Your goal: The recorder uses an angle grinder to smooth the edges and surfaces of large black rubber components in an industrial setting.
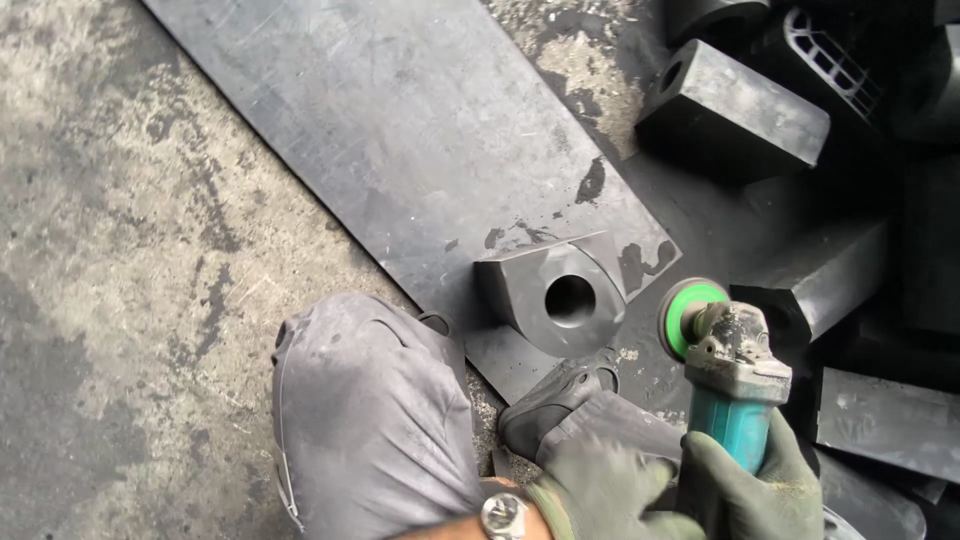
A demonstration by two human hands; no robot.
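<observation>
My right hand [750,485], in a grey-green glove, grips the teal body of an angle grinder [735,375] whose green-backed disc [690,315] faces left. Just left of the disc lies a dark rubber block [530,285] with a round hole through it, resting on a large dark sheet [400,120]. The disc stands apart from the block. My left hand [600,490], also gloved, sits next to the right hand at the grinder's grip, with a wristwatch [502,513] on its wrist. My bent knee [370,400] in grey trousers and my shoe [550,395] are beside the block.
Several more dark rubber blocks [735,110] are piled at the right, some with holes. A black ribbed plastic part [830,60] lies at the top right. Rough, stained concrete floor [120,250] fills the left side.
</observation>
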